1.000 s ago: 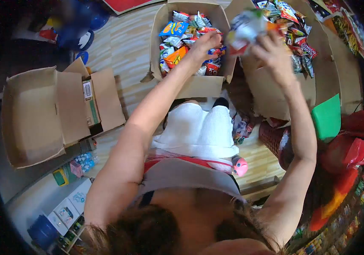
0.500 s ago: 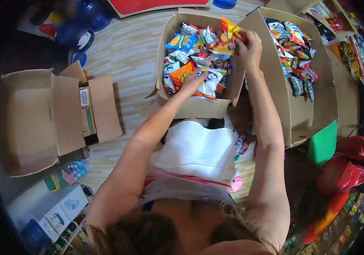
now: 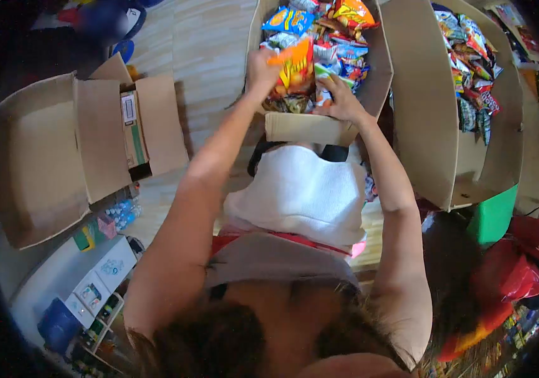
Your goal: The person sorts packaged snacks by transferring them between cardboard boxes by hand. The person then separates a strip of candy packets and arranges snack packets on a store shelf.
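Note:
In the head view, my left hand (image 3: 262, 74) is closed on the edge of an orange and yellow snack bag (image 3: 298, 67), held upright over the near left part of a cardboard box (image 3: 310, 128). My right hand (image 3: 343, 101) is at the box's near right, its fingers bent over a white and green snack bag (image 3: 323, 96) and partly hiding it. Around both hands the box is filled with small snack bags. A blue snack bag (image 3: 288, 21) lies at the left, and another orange bag (image 3: 354, 12) rests at the far right.
A second large cardboard box (image 3: 417, 94) with snack bags stands to the right. Open cardboard boxes (image 3: 39, 164) sit at the left. Red plastic bags (image 3: 515, 268) and a green panel (image 3: 495, 214) are at the lower right. Wooden-look flooring (image 3: 209, 57) shows between the boxes.
My right hand has let go of an orange bag at the far right and moved back to the white bag. My left hand has lifted the other orange bag upright. The view has shifted.

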`<move>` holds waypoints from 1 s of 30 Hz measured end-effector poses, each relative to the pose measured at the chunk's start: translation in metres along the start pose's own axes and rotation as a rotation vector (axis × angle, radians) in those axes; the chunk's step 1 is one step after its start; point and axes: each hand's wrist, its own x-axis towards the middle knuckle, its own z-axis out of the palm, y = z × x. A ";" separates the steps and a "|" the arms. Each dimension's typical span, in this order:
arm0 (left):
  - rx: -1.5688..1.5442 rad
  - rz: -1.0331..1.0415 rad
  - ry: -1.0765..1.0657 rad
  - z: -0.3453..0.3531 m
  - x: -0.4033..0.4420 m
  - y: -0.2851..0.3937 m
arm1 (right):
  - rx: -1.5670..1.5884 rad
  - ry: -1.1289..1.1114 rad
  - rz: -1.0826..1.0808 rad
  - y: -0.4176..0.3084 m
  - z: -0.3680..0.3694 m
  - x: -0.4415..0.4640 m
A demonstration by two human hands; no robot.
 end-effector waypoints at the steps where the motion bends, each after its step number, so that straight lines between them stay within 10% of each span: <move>1: -0.107 0.022 0.084 0.006 0.014 -0.019 | 0.054 0.027 0.062 0.008 0.000 -0.010; 8: -0.270 0.018 0.132 -0.076 0.079 0.010 | 0.540 0.493 0.469 0.030 -0.074 -0.032; 30: -0.388 0.028 0.091 -0.076 0.087 0.032 | 0.054 0.494 0.115 0.025 -0.051 -0.029</move>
